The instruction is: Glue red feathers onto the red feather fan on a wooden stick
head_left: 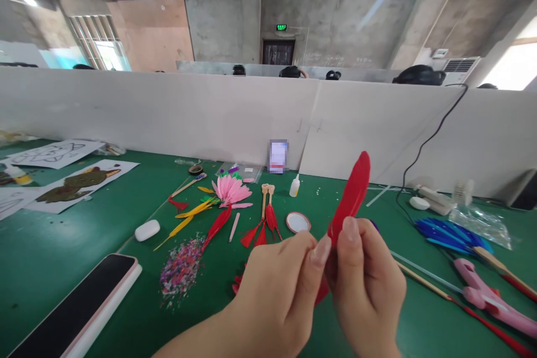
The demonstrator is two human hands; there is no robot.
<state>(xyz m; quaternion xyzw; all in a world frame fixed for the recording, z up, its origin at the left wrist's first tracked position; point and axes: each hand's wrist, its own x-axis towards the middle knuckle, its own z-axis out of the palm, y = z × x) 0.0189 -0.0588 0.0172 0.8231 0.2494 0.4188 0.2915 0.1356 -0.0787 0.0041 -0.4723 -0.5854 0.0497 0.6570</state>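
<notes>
- Long, slim red feather [354, 187] held up above the green tabletop [100, 224], between the two hands.
- Feather's long axis steep, leaning rightward; rounded tip points up and a little right, lower end down-left into the fingers.
- Left bare hand [272, 285]: fingers curled, thumb and forefinger pinching at the feather's lower end.
- Right bare hand [369, 285]: fingers folded, thumb pressed on the feather's lower part, gripping it.
- Beyond the hands: small white plastic bottle [295, 186], upright; fan of pale-pink feathers [230, 189], left of it.
</notes>
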